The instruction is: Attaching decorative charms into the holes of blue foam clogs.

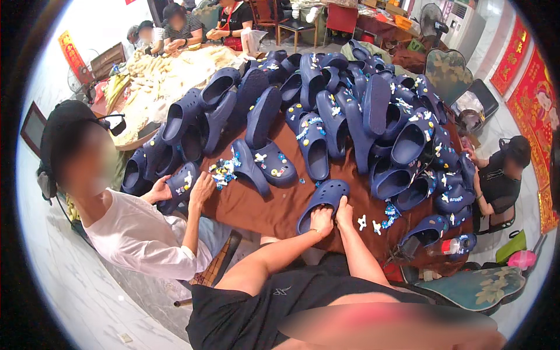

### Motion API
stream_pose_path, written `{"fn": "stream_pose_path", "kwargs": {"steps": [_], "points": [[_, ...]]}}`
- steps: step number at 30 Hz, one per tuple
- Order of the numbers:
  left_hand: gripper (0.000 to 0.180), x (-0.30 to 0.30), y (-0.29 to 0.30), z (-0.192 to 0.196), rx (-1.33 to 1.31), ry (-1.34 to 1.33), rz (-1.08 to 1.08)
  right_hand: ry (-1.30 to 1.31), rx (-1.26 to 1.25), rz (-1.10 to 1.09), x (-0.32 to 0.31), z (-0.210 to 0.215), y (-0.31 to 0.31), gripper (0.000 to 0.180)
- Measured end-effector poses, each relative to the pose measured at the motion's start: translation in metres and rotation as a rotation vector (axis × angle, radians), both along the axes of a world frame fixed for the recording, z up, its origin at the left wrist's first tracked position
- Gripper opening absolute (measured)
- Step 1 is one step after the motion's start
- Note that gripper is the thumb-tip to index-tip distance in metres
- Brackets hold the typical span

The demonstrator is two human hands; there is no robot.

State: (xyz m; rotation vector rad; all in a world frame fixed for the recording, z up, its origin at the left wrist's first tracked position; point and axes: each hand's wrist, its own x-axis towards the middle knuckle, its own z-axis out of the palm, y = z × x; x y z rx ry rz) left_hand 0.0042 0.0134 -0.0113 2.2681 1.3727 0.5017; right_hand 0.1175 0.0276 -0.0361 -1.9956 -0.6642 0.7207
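Note:
A navy blue clog with holes across its toe is at the table's near edge, toe pointing away from me. No charms show on its upper. My right hand grips the clog's right side, its thumb along the edge. The fingers of my left hand are curled into the foot opening, and their tips are hidden inside. Right of my hands lie a few loose white charms and a small heap of blue and white charms.
Navy clogs, many with charms, are piled across the brown-covered table. At left, a person holds a clog beside a charm heap. Another person sits at right. A bottle lies near the right edge; a chair stands below it.

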Motion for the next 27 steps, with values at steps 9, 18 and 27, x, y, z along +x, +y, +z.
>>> {"fn": "stream_pose_path", "kwargs": {"steps": [9, 18, 27], "points": [[0.027, -0.002, 0.002, 0.003, -0.066, -0.017, -0.023, 0.559, 0.011, 0.088, 0.007, 0.037, -0.009, 0.056], [0.022, -0.001, 0.001, 0.003, 0.049, 0.047, -0.030, -0.153, -0.260, 0.267, 0.011, 0.056, 0.001, 0.068], [0.027, -0.002, -0.001, 0.008, -0.023, 0.063, -0.051, 0.071, -0.052, 0.167, 0.018, 0.013, 0.005, 0.055]]}}
